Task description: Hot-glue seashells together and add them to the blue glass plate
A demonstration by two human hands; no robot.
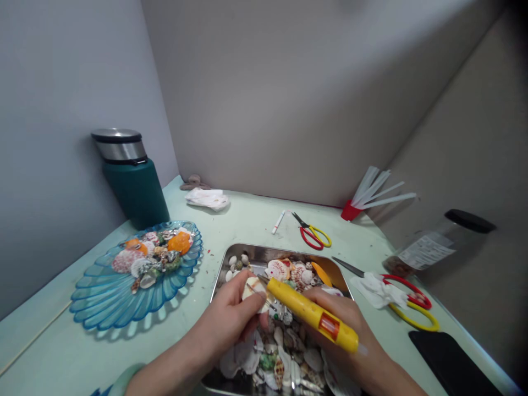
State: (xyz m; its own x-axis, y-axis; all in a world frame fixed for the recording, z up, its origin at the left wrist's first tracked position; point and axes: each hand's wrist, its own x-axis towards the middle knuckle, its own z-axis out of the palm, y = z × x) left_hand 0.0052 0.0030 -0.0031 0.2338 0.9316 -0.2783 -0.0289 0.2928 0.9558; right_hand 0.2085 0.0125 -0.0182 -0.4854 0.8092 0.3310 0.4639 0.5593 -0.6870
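Note:
Between the thumb and fingers of my left hand [237, 308] is a pale cream seashell [252, 288], held over the tray. My right hand [342, 313] grips a yellow hot glue gun [311, 313], its metal nozzle pointing left at the shell. Whether the nozzle touches the shell I cannot tell. A short stub of clear glue stick pokes from the gun's back end. Below both hands lies a metal tray [251, 251] full of mixed shells [284, 352], partly hidden by my hands and the gun.
At left, a blue scalloped plate [111, 305] bears shells beside a green bottle [136, 190]. Small scissors [311, 231] lie behind the tray, larger scissors [414, 316] to its right. A red cup [350, 210] of glue sticks, a clear jar [433, 250] and a black phone-like slab [454, 363] are at right.

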